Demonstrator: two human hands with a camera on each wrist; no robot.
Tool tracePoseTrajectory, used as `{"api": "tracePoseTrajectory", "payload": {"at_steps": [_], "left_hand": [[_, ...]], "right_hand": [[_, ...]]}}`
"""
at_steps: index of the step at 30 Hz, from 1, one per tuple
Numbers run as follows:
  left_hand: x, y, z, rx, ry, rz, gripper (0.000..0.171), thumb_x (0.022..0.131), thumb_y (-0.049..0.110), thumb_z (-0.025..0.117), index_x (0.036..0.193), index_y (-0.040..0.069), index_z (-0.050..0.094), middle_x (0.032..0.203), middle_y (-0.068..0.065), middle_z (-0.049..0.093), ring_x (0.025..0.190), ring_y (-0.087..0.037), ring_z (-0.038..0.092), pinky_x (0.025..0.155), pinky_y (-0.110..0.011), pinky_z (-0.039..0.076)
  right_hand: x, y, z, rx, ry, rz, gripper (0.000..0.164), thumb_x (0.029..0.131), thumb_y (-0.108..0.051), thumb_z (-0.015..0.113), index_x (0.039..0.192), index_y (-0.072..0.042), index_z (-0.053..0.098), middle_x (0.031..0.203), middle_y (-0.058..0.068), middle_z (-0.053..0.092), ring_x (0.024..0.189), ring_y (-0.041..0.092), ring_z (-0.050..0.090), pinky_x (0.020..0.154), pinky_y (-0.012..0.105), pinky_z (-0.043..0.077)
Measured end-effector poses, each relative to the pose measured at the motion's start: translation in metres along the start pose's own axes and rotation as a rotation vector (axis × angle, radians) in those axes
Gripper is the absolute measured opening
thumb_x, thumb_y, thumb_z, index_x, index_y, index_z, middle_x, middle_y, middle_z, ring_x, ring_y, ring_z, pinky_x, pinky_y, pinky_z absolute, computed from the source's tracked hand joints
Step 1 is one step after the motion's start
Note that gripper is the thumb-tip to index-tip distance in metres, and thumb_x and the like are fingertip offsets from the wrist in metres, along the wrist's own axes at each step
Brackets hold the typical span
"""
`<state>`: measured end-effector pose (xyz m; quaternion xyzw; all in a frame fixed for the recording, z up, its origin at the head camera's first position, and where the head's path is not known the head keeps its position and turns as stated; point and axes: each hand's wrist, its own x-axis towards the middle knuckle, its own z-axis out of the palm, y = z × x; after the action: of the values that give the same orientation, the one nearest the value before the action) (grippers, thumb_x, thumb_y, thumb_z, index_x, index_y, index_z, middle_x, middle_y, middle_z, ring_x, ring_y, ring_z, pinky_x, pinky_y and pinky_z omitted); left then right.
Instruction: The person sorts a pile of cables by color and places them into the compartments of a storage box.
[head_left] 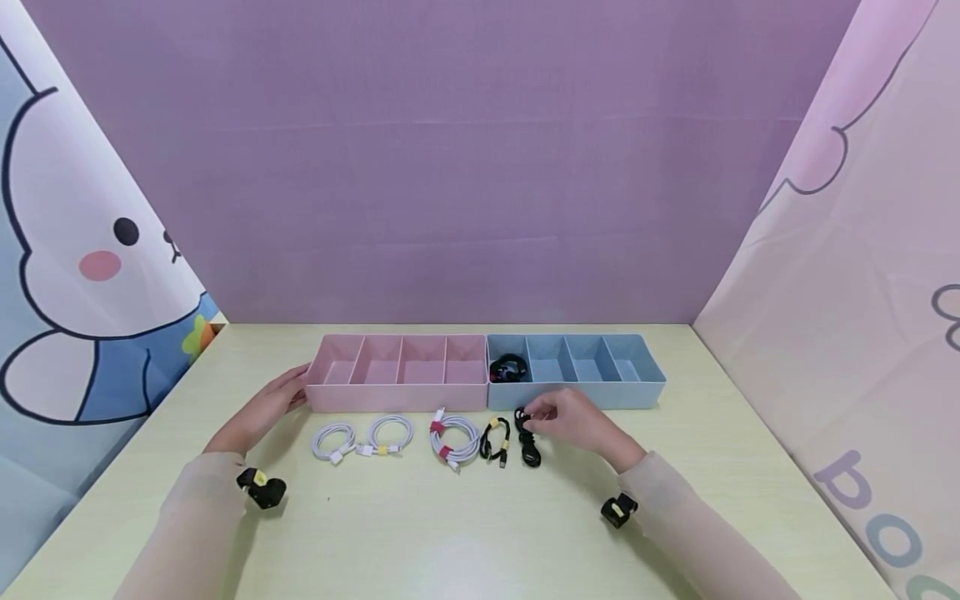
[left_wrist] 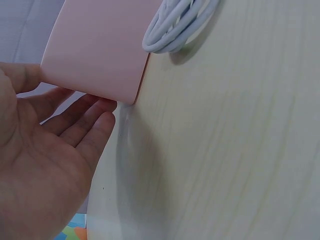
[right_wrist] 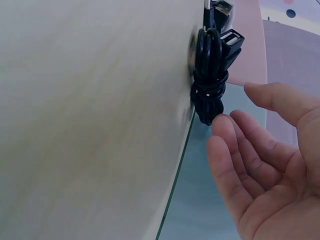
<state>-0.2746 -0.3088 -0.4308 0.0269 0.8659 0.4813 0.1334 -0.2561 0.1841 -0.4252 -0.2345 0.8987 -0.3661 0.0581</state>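
My left hand [head_left: 266, 408] rests its fingertips against the left end of a pink divided box [head_left: 397, 398]; the left wrist view shows the fingers fairly straight along its edge. Beside it on the right stands a blue divided box [head_left: 592, 396]. In front of the blue box, a bundled black USB cable [right_wrist: 210, 82] lies on the table. My right hand [right_wrist: 270, 165] is at the bundle's end nearest the box, thumb spread apart from loosely bent fingers. A fingertip is at or touching the bundle; which cannot be told.
A coiled black cable [head_left: 510, 357] sits in the blue box's leftmost compartment. In a row before the boxes lie a white cable [head_left: 337, 457], another with a yellow tie [head_left: 383, 450], one with red ties [head_left: 472, 437], and a short black cable [head_left: 484, 447]. Purple cloth [head_left: 465, 208] hangs behind.
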Motion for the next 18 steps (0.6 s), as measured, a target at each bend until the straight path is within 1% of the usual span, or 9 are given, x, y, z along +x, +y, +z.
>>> {"api": "tracePoseTrajectory", "payload": {"at_steps": [4,9,12,16,18], "left_hand": [[0.0004,-0.0002,-0.0004,0.009,-0.001,-0.009,0.081,0.104,0.061,0.029,0.162,0.008,0.007,0.165,-0.022,0.010,0.148,-0.044,0.019,0.118,-0.063,0.018],[0.0005,-0.0002,-0.0004,0.006,0.004,-0.014,0.080,0.105,0.059,0.029,0.162,0.008,0.007,0.165,-0.021,0.009,0.148,-0.044,0.019,0.118,-0.063,0.017],[0.0005,-0.0006,-0.0004,0.007,0.005,-0.018,0.080,0.105,0.060,0.028,0.162,0.008,0.007,0.165,-0.021,0.009,0.148,-0.044,0.018,0.118,-0.063,0.017],[0.0008,-0.0013,-0.0004,0.010,0.004,-0.018,0.080,0.105,0.060,0.028,0.162,0.008,0.006,0.165,-0.021,0.009,0.148,-0.044,0.018,0.118,-0.064,0.016],[0.0014,-0.0022,-0.0004,0.009,0.004,-0.018,0.080,0.105,0.060,0.028,0.162,0.008,0.006,0.165,-0.021,0.009,0.148,-0.044,0.018,0.118,-0.063,0.016]], "right_hand": [[-0.0021,0.0030,0.0010,-0.005,0.005,0.048,0.023,0.090,-0.018,0.077,0.106,-0.003,0.076,0.088,-0.004,0.069,0.078,0.011,0.063,0.068,0.027,0.056],[-0.0030,0.0039,0.0015,-0.010,0.001,0.098,0.026,0.088,-0.023,0.079,0.105,-0.004,0.076,0.084,-0.005,0.068,0.070,0.013,0.059,0.059,0.028,0.053],[-0.0024,0.0052,0.0018,-0.028,-0.012,0.096,0.028,0.087,-0.027,0.080,0.104,-0.004,0.076,0.083,-0.005,0.068,0.067,0.012,0.058,0.056,0.027,0.051],[-0.0013,0.0066,0.0027,-0.059,-0.024,0.108,0.035,0.085,-0.034,0.080,0.104,-0.005,0.077,0.086,-0.004,0.068,0.067,0.012,0.057,0.057,0.027,0.051],[-0.0010,0.0057,0.0032,-0.060,-0.030,0.123,0.035,0.085,-0.037,0.080,0.102,-0.006,0.077,0.087,-0.004,0.068,0.068,0.012,0.058,0.058,0.028,0.051]]}}
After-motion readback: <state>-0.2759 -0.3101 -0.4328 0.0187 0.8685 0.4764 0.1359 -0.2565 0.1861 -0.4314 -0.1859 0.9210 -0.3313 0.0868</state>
